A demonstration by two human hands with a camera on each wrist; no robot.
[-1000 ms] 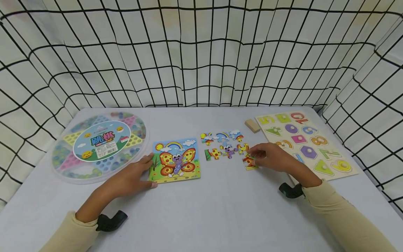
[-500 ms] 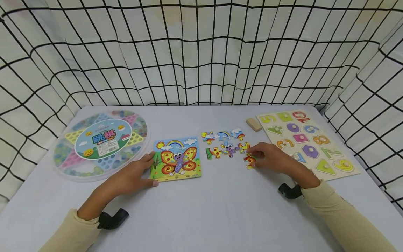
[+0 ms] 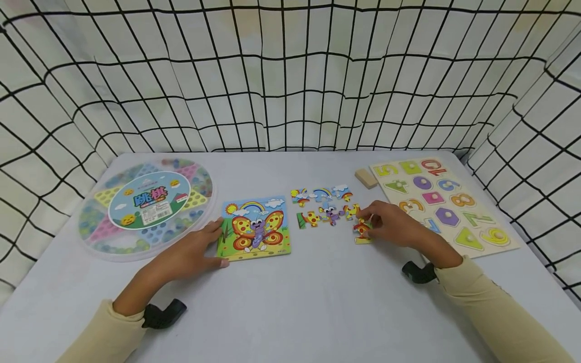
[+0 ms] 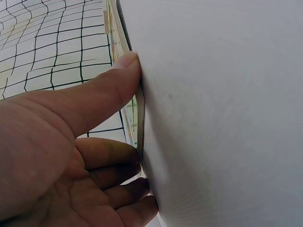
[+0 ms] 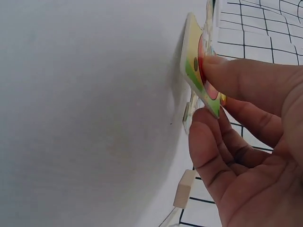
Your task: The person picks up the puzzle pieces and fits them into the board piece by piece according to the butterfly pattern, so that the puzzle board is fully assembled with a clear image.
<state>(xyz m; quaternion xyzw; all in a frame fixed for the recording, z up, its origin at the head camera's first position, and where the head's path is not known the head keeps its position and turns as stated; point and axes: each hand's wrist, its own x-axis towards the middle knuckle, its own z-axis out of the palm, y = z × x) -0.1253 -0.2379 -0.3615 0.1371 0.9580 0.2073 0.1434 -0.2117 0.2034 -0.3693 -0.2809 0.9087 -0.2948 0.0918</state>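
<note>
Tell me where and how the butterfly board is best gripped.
I'd take the butterfly board by its near edge, coming in from the near side and pinching across its thickness. It's thin and appears to lie flat, so the rim likely offers the best hold. The left hand is at its left edge, puzzle pieces lie off its right, but most of the near edge is free.

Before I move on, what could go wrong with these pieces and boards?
The puzzle piece pinched by the right hand is close to the middle row's right-end piece, so it might knock that askew. The left hand touches the butterfly board at its left side; a push there might slide it. In the head view, the right wrist overlaps the number board; pulling back low might bump it.
</note>
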